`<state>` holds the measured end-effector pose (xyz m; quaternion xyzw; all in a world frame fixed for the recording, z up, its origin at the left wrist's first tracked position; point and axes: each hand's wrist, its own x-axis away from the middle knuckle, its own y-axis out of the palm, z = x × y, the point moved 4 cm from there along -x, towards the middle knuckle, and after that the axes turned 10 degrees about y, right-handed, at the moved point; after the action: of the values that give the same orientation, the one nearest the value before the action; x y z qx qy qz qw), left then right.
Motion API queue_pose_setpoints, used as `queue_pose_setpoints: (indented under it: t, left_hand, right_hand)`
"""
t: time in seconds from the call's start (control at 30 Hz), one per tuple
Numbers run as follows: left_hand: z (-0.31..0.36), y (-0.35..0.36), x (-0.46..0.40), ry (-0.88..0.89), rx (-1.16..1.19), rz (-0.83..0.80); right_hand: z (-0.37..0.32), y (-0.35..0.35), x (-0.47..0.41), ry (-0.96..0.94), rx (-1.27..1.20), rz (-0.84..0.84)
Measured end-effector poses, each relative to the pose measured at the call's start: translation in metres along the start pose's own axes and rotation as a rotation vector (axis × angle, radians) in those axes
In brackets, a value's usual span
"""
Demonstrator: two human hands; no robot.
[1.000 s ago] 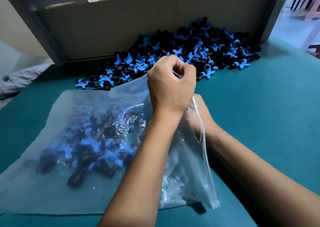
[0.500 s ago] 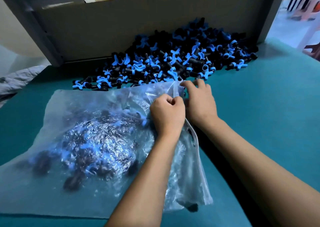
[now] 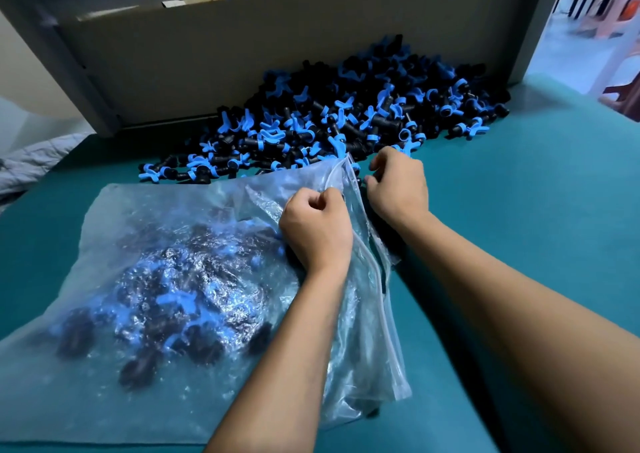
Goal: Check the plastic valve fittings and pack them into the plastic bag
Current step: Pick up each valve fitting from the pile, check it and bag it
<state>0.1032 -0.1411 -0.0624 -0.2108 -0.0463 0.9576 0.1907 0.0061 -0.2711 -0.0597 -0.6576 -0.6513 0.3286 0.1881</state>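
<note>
- Left hand (image 3: 313,234) has dropped from its raised position, fist pinching the plastic bag (image 3: 173,279) mouth.
- Right hand (image 3: 398,186), out from the bag, curls at the valve fittings pile (image 3: 346,113); grasp unclear.
- Next pick looks ready.

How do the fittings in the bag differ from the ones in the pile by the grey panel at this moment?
The bagged fittings lie inside the plastic bag near the person, blurred by glare; the loose pile lies bare and sharp against the panel. The pile looks far larger than the bagged batch. The left hand grips the bag's mouth; the right hand is curled at the pile's near edge. Both are black with blue handles.
</note>
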Motion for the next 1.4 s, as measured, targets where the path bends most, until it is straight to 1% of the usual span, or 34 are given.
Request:
queue_pose_setpoints:
  t: [0.1, 0.17, 0.23, 0.33, 0.4, 0.5, 0.67, 0.73, 0.8, 0.9, 0.97, 1.03, 1.1, 1.17, 1.27, 1.4]
  left_hand:
    - [0.005, -0.002, 0.002, 0.07, 0.07, 0.032]
    - [0.012, -0.005, 0.004, 0.165, 0.125, 0.092]
    - [0.017, -0.008, 0.005, 0.251, 0.144, 0.146]
    - [0.018, -0.009, 0.006, 0.309, 0.161, 0.157]
    - [0.015, -0.009, 0.006, 0.289, 0.168, 0.146]
    - [0.01, -0.007, 0.004, 0.221, 0.162, 0.124]
    - [0.002, 0.0, 0.003, 0.138, 0.121, 0.025]
    - [-0.001, 0.002, 0.004, 0.091, 0.054, -0.026]
    - [-0.004, 0.006, 0.004, 0.054, -0.009, -0.093]
    - [-0.003, 0.011, 0.005, 0.092, -0.091, -0.22]
    - [0.002, 0.011, 0.007, 0.147, -0.076, -0.233]
    - [0.007, 0.011, 0.008, 0.193, 0.045, -0.211]
    - [0.011, 0.012, 0.008, 0.215, 0.201, -0.221]
    - [0.01, 0.016, 0.008, 0.204, 0.301, -0.296]
    - [0.005, 0.023, 0.009, 0.12, 0.425, -0.389]
    - [-0.002, 0.028, 0.01, -0.025, 0.554, -0.436]
  right_hand:
    - [-0.012, 0.007, 0.006, -0.148, 0.246, -0.122]
    - [-0.019, 0.014, 0.008, -0.177, 0.358, -0.16]
    - [-0.026, 0.021, 0.008, -0.159, 0.421, -0.142]
    - [-0.038, 0.027, 0.007, -0.14, 0.428, -0.073]
    - [-0.04, 0.026, 0.003, -0.137, 0.381, -0.065]
    - [-0.026, 0.012, -0.006, -0.072, 0.328, -0.05]
    - [0.009, -0.017, -0.014, 0.01, 0.305, 0.012]
    - [0.023, -0.029, -0.015, 0.066, 0.194, 0.034]
    - [0.034, -0.037, -0.011, 0.111, -0.063, 0.03]
    - [0.046, -0.042, 0.006, 0.206, -0.501, -0.012]
    - [0.049, -0.044, 0.016, 0.207, -0.774, -0.125]
    - [0.049, -0.044, 0.024, 0.195, -0.979, -0.33]
    - [0.046, -0.043, 0.029, 0.176, -1.05, -0.52]
    - [0.044, -0.042, 0.033, 0.159, -1.065, -0.621]
    - [0.043, -0.043, 0.033, 0.175, -1.124, -0.642]
    - [0.046, -0.045, 0.03, 0.199, -1.216, -0.7]
